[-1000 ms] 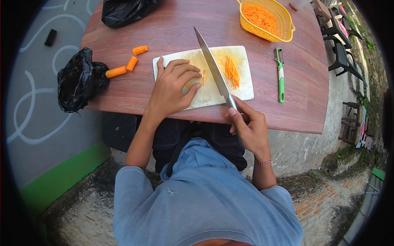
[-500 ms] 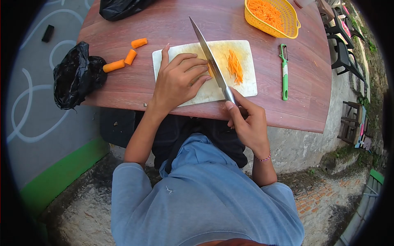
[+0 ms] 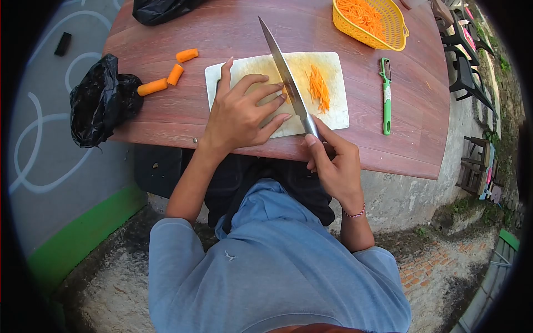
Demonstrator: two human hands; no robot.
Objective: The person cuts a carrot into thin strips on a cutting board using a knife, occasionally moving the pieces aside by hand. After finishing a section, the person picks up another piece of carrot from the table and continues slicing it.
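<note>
My right hand (image 3: 335,162) grips the handle of a long kitchen knife (image 3: 286,75), whose blade lies across a white cutting board (image 3: 239,69) on the wooden table (image 3: 233,33). My left hand (image 3: 241,116) presses down on the board, fingertips against a thin carrot slice (image 3: 286,93) right beside the blade. A small pile of carrot strips (image 3: 318,87) lies on the board to the right of the knife.
Three carrot chunks (image 3: 166,77) lie left of the board. A green peeler (image 3: 386,97) rests on the right. A yellow basket (image 3: 383,33) of shredded carrot stands at the back right. Black plastic bags sit at the left edge (image 3: 100,102) and back (image 3: 161,10).
My left hand has slid right, closing its fingers over the carrot slice next to the blade. The knife has shifted slightly left against those fingertips.
</note>
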